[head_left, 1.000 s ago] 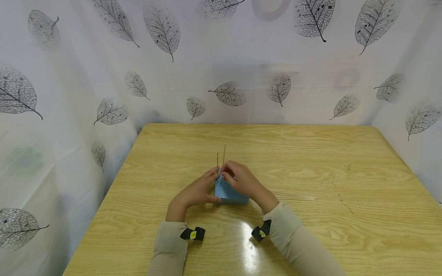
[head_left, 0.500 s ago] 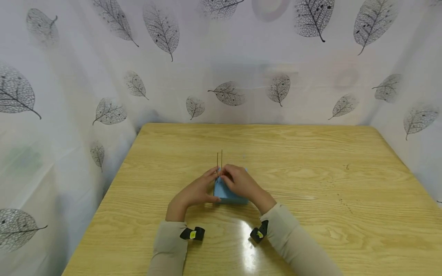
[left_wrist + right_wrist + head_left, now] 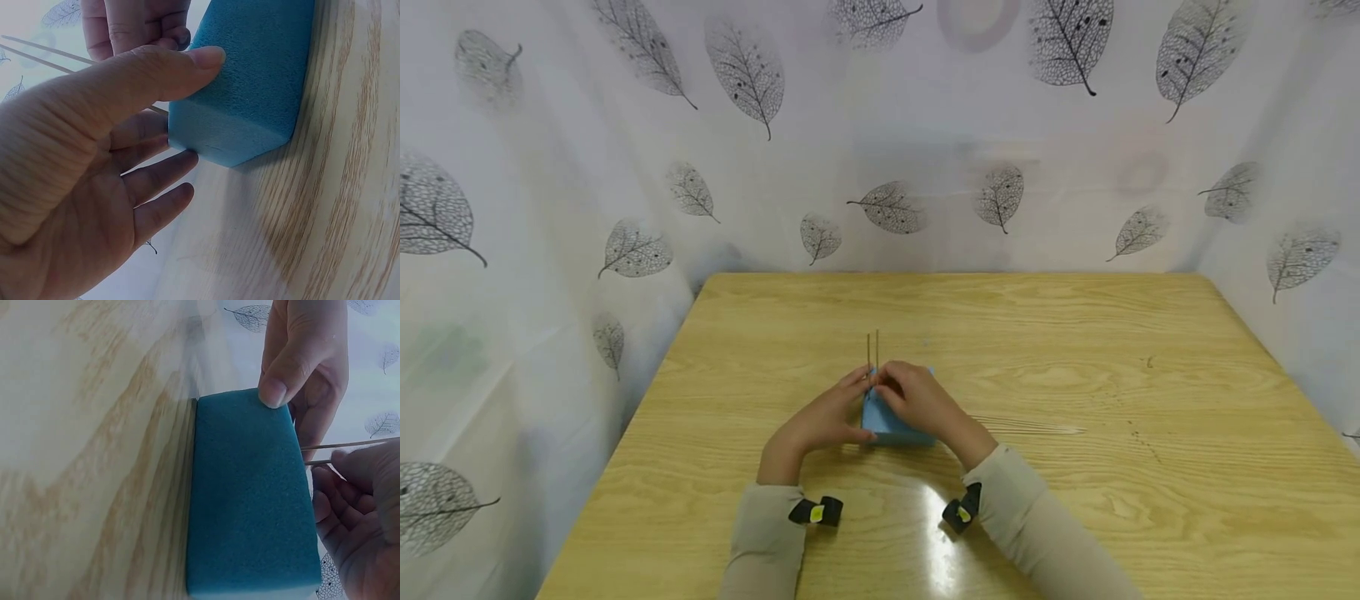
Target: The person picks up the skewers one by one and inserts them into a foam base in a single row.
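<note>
A blue foam block (image 3: 898, 429) rests on the table with two thin wooden sticks standing up from its top near the left end. My left hand (image 3: 820, 421) holds that end, thumb on the near face of the block (image 3: 256, 69) and fingers round its left side. With thumb and fingertips my right hand (image 3: 921, 398) pinches the right-hand stick (image 3: 877, 343) low down, close over the foam. The other stick (image 3: 868, 350) stands just left of it, by the left fingertips. In the right wrist view the pinched stick (image 3: 319, 462) reaches the block's top surface.
Several loose sticks (image 3: 1037, 426) lie on the wood-grain table (image 3: 1075, 517), to the right of the block and partly behind the right forearm. A white curtain with leaf prints (image 3: 910, 100) hangs behind the table and along its sides.
My right hand has moved slightly left and down with its stick, which now stands lower and nearer the other stick. The left hand keeps its hold on the block.
</note>
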A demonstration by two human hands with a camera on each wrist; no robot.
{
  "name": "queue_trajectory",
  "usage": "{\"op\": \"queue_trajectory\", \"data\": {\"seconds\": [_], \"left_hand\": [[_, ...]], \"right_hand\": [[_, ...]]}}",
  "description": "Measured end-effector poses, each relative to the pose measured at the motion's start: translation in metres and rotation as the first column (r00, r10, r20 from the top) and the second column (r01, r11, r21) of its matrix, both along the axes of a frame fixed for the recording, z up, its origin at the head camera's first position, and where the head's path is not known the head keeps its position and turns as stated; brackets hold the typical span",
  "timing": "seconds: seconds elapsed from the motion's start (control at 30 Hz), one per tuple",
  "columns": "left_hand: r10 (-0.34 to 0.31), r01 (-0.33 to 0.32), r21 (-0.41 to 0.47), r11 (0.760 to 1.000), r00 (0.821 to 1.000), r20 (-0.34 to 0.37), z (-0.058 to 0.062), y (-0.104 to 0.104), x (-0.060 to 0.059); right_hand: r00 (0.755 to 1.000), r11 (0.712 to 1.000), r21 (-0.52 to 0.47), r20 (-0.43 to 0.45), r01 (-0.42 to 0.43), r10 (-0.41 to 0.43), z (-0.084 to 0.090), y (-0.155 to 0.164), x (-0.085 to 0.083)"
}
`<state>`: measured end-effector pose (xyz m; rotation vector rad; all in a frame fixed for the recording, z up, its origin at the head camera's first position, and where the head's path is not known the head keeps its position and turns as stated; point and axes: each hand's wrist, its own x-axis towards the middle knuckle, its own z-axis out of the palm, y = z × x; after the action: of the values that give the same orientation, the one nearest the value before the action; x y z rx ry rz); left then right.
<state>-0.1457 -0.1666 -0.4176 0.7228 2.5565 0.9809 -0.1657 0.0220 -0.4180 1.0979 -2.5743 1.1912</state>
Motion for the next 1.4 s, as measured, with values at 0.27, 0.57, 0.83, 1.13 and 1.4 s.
{"op": "queue_trajectory", "data": {"seconds": [0.27, 0.57, 0.83, 1.13, 1.4], "left_hand": [[0.0, 0.0, -0.014, 1.0, 1.0, -0.004, -0.001, 0.002, -0.001], [0.006, -0.008, -0.06, 0.998, 1.0, -0.029, 0.001, 0.004, 0.0], [0.005, -0.007, -0.073, 0.997, 0.999, -0.036, 0.001, 0.005, 0.001], [-0.006, 0.003, -0.072, 0.997, 0.999, -0.034, -0.003, 0.005, 0.0], [-0.014, 0.01, -0.086, 0.996, 0.998, -0.053, -0.002, 0.006, -0.001]], "right_hand": [[0.999, 0.999, -0.01, 0.003, 0.046, -0.046, -0.001, 0.007, 0.0], [0.993, 0.993, -0.015, -0.001, 0.115, -0.115, 0.004, 0.028, -0.001], [0.985, 0.985, -0.009, 0.031, 0.17, -0.169, 0.003, 0.058, 0.0], [0.969, 0.971, 0.012, 0.06, 0.238, -0.238, -0.002, 0.099, 0.005], [0.941, 0.943, 0.061, 0.07, 0.328, -0.332, 0.002, 0.138, 0.004]]}}
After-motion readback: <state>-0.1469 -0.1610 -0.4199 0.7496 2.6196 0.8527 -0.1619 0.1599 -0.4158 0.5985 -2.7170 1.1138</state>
